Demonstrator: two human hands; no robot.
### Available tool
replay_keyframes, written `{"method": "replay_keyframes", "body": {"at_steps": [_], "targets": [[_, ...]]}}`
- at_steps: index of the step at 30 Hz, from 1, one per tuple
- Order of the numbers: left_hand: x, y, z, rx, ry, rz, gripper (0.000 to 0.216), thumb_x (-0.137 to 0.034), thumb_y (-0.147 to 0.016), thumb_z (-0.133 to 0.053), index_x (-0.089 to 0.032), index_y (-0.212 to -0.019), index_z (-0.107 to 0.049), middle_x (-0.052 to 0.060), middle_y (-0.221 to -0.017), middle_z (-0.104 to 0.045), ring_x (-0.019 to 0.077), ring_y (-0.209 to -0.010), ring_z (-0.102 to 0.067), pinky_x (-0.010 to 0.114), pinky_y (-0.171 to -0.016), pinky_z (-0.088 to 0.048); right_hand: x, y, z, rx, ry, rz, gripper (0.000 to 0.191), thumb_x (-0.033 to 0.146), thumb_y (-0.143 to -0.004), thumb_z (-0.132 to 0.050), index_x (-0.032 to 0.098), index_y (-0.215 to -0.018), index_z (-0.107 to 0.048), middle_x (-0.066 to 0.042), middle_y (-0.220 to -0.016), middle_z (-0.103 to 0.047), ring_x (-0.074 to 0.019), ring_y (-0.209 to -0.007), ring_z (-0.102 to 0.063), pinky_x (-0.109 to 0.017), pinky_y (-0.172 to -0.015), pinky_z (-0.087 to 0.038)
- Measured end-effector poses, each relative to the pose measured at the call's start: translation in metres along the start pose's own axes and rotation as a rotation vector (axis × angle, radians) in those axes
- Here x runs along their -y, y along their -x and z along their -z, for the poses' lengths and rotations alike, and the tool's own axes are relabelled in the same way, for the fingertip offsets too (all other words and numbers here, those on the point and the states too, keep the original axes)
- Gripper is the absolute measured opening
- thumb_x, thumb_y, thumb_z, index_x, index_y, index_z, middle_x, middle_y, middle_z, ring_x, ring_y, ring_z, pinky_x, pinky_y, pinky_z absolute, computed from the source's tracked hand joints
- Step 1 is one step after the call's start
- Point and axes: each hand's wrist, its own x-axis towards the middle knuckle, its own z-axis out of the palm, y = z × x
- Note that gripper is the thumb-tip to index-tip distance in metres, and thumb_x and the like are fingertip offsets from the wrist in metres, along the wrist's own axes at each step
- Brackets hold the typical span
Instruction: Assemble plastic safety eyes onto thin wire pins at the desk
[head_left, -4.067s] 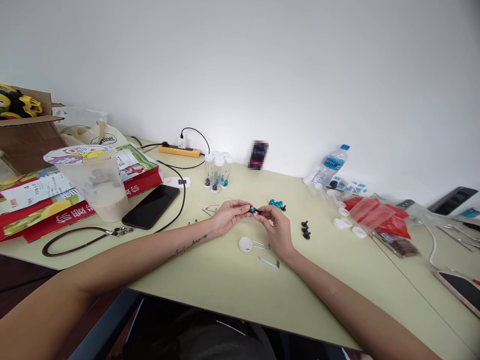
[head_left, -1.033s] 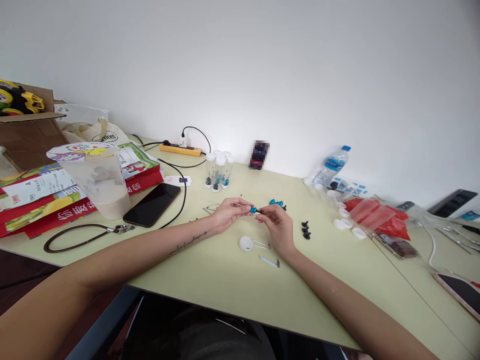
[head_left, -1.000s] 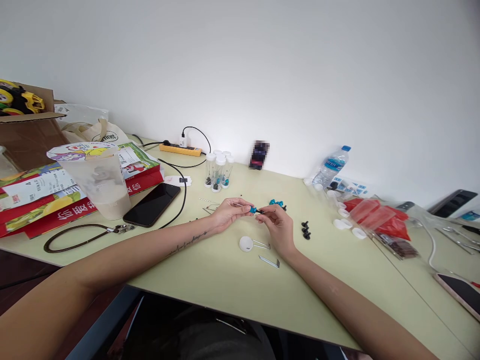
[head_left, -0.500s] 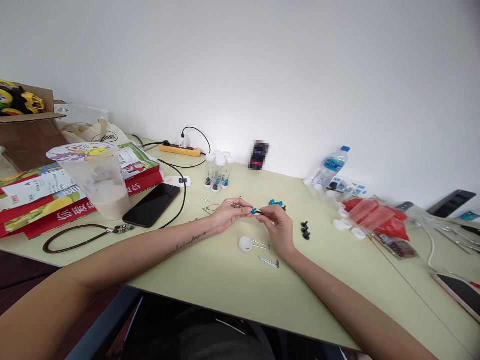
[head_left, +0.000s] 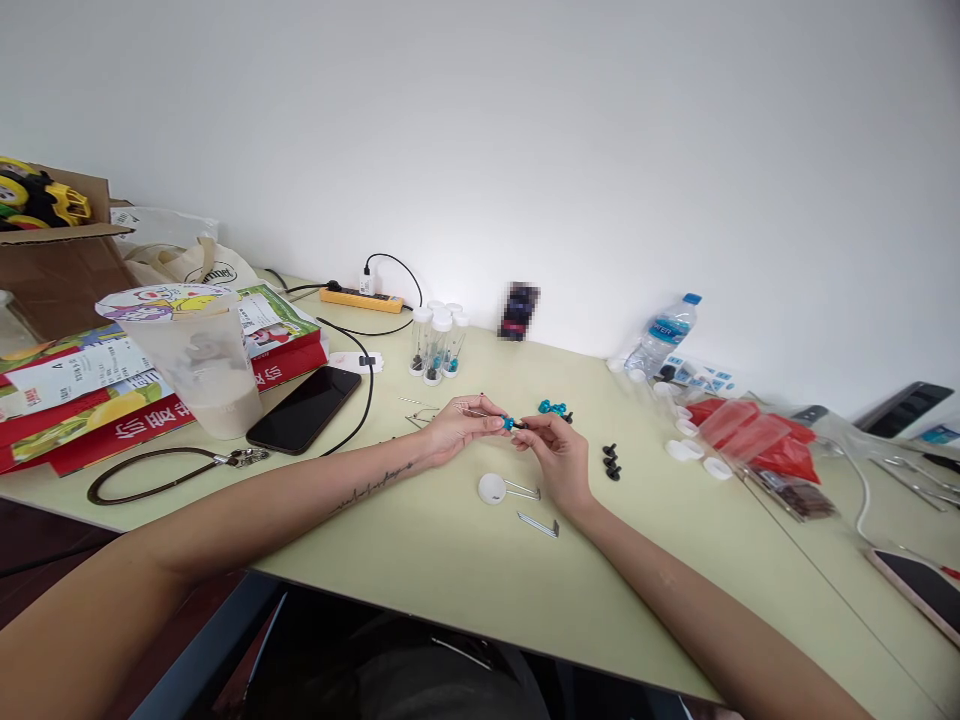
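My left hand [head_left: 466, 430] is closed, pinching a small shiny blue part [head_left: 508, 424] between thumb and fingertips. Facing it, my right hand [head_left: 561, 458] is closed on a small black stemmed piece [head_left: 520, 426], whose end meets the blue part. The fingertips partly hide both. Several more blue parts [head_left: 553, 407] lie just behind my right hand, and several black stemmed pieces [head_left: 612, 462] form a row to its right. Below the hands are a round white cap [head_left: 492, 489] and thin L-shaped metal keys [head_left: 538, 524].
Clear tubes with white caps [head_left: 440, 348] stand near the wall. To the left are a phone [head_left: 304, 410], a plastic cup [head_left: 191, 370] and a power strip [head_left: 360, 299]. A water bottle [head_left: 664, 335], loose caps [head_left: 682, 450] and red plastic packaging [head_left: 780, 448] are at right.
Both hands stay almost in place, with only a slight shift of the fingers around the blue part and the black piece. Nothing else has visibly moved.
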Motion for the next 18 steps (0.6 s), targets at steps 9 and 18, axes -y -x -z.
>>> {"method": "replay_keyframes", "body": {"at_steps": [9,18], "targets": [[-0.0007,0.0009,-0.0026,0.038,-0.024,-0.033,0.024,-0.023,-0.062,-0.075,-0.011,-0.08,-0.062,0.005,-0.078,-0.066,0.0162,-0.077,-0.062,0.037,-0.085,-0.044,0.0018,-0.0018,-0.0012,0.003,-0.057,-0.048,0.024,0.04,-0.076,-0.062,0.021,-0.087,-0.052,0.001,-0.067,-0.058,-0.0152,-0.056,-0.061,-0.031,-0.054,-0.054],[-0.0011,0.0022,-0.0041,0.077,-0.032,-0.028,0.025,-0.022,-0.063,-0.075,-0.011,-0.08,-0.061,0.005,-0.081,-0.066,0.0172,-0.079,-0.063,0.039,-0.086,-0.044,0.003,-0.002,0.0006,0.06,-0.072,-0.114,0.026,0.043,-0.079,-0.056,0.023,-0.093,-0.048,0.004,-0.06,-0.057,-0.0126,-0.042,-0.054,-0.025,-0.038,-0.045]]}}
